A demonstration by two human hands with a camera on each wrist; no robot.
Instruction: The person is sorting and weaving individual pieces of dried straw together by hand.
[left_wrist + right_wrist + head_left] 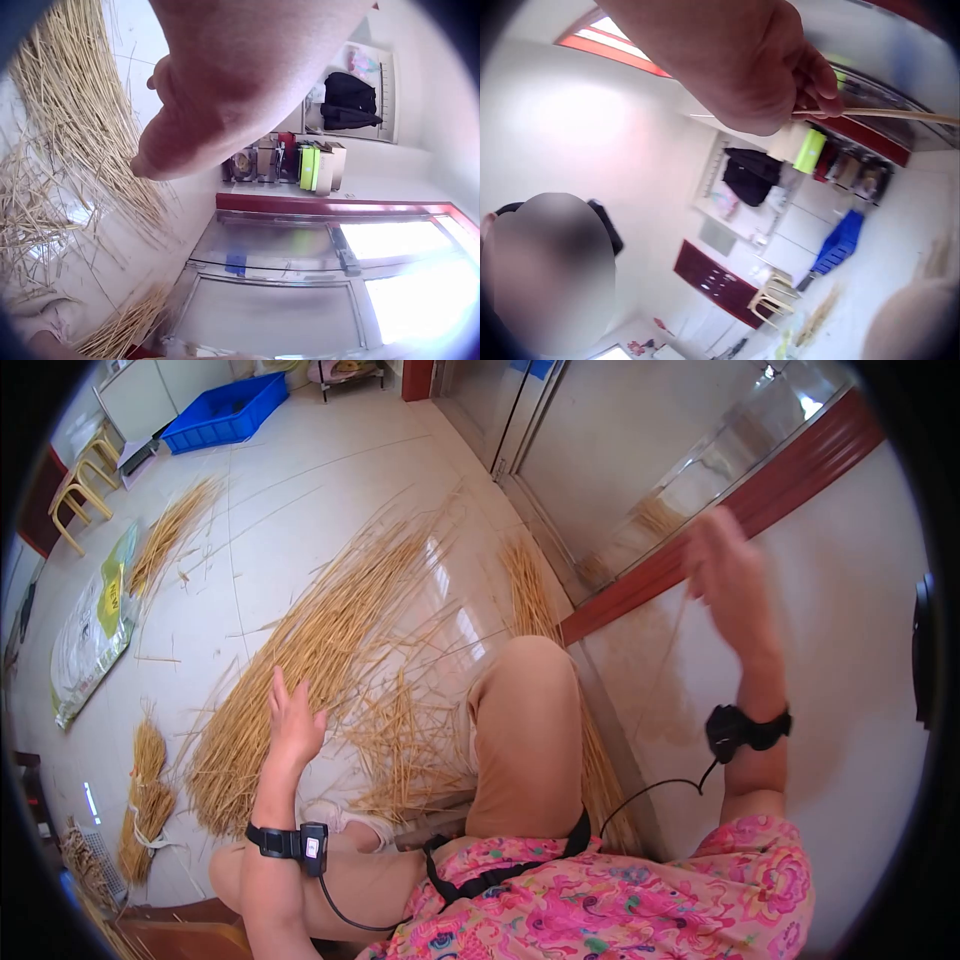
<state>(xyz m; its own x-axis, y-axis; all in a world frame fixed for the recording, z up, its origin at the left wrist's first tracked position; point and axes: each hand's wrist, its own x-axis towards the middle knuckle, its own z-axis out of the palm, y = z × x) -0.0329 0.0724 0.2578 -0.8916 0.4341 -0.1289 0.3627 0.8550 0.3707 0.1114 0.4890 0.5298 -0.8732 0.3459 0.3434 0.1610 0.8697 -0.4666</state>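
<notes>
My right hand [725, 575] is raised at the right, by the wall near the door's red sill, and looks blurred in the head view. Its curled fingers pinch a thin straw stalk [889, 114], which sticks out sideways in the right wrist view. Over the near edge of a large spread of long straw [330, 625] hovers my left hand [295, 725], fingers spread and nothing held. Short loose straw pieces [400, 745] lie scattered between that spread and the person's bent knee [530, 730].
A narrower straw bundle [525, 585] lies along the glass door [610, 450]. To the left are a tied straw bundle [150, 790], a white and green sack [95, 625] and another small straw heap [175, 530]. Farther back stand a blue crate [225, 415] and wooden stools [85, 490].
</notes>
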